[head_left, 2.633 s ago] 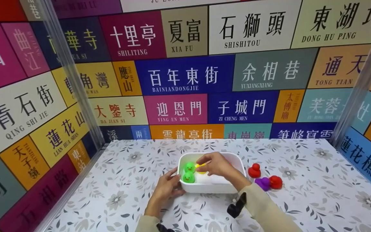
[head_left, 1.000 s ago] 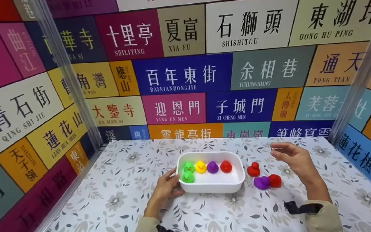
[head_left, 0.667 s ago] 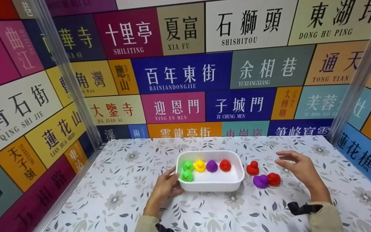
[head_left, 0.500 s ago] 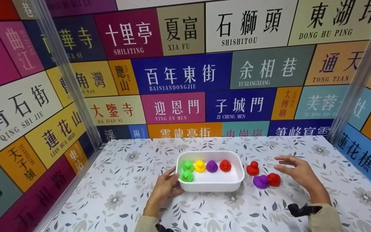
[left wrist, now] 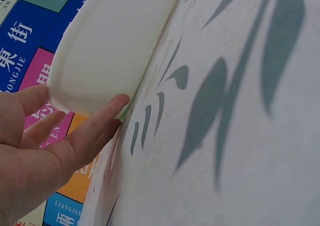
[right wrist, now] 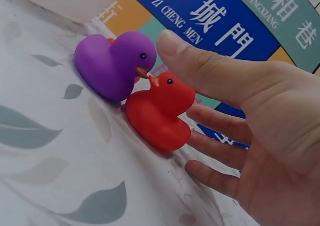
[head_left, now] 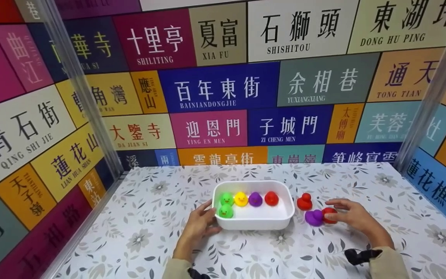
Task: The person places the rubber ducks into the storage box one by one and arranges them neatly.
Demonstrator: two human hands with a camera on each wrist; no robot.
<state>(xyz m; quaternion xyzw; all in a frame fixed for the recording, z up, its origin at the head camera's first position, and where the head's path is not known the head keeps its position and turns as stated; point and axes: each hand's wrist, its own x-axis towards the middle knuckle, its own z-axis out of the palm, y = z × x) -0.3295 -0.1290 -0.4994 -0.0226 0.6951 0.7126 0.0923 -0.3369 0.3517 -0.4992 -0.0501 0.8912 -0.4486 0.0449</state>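
Note:
My left hand (head_left: 198,225) rests its fairly straight fingers against the left end of a white plastic box (head_left: 252,224). In the left wrist view the fingertips (left wrist: 117,104) touch the box's corner. Inside the box sit two green rubber ducks, a yellow, a purple and a red one. My right hand (head_left: 356,217) is at a red rubber duck (right wrist: 160,111) on the table, thumb beside its head and the other fingers spread on its far side, not closed round it. A purple rubber duck (right wrist: 112,66) faces that red duck, beak to beak.
Another red duck (head_left: 304,202) stands between the box and my right hand. The table (head_left: 145,248) has a white cloth with grey leaves and flowers. Walls with colourful name panels (head_left: 219,91) close it in at the back and sides, with clear posts (head_left: 91,100) in front.
My right hand has left the box, swung right past the ducks, then come down and left to the red duck beside the purple one. The left hand stays at the box.

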